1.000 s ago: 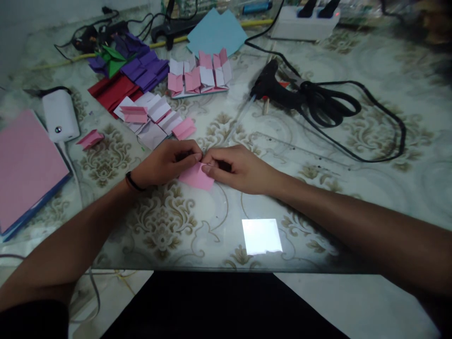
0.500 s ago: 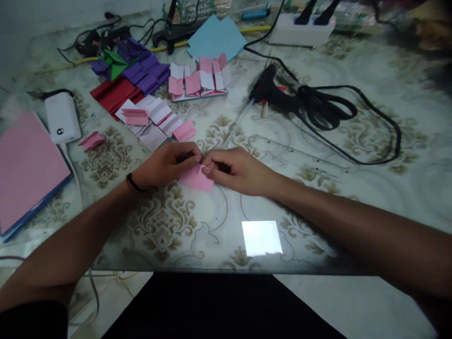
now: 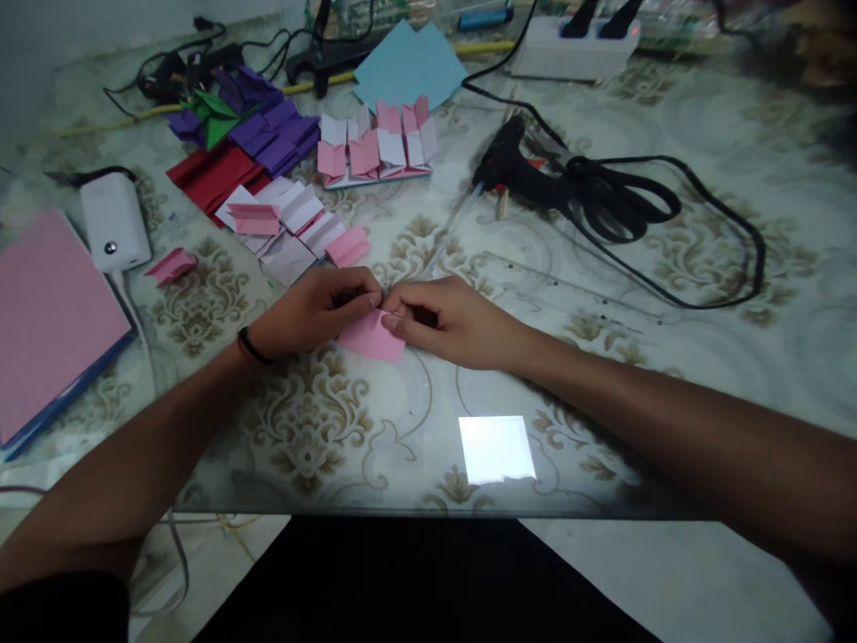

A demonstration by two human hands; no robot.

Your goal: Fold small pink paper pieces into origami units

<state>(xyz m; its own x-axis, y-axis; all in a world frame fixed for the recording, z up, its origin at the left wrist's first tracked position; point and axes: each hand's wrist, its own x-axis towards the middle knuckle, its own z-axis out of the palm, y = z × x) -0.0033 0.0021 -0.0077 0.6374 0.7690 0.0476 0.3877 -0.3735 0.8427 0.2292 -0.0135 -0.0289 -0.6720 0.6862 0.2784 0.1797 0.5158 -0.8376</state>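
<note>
Between my two hands lies a small pink sheet of paper [image 3: 372, 338], pinched along its far edge. My left hand [image 3: 326, 308] is closed, thumb and forefinger gripping the paper's upper left part. On the upper right part, my right hand [image 3: 445, 321] holds it in a similar pinch. The fingertips hide the far edge of the sheet. Just beyond my left hand are folded white and pink paper pieces [image 3: 295, 214]. A single folded pink piece [image 3: 172, 265] rests to the left.
A black glue gun [image 3: 522, 170] with a looped cord and a clear ruler [image 3: 569, 288] lie to the right. A white power bank [image 3: 115, 219] and pink paper stack [image 3: 57, 313] are at left. Behind sit folded purple paper [image 3: 278, 134], blue sheets [image 3: 410, 67] and a power strip [image 3: 576, 52].
The camera view has shifted very slightly. Both hands keep their pinch on the pink paper, with hardly any visible movement.
</note>
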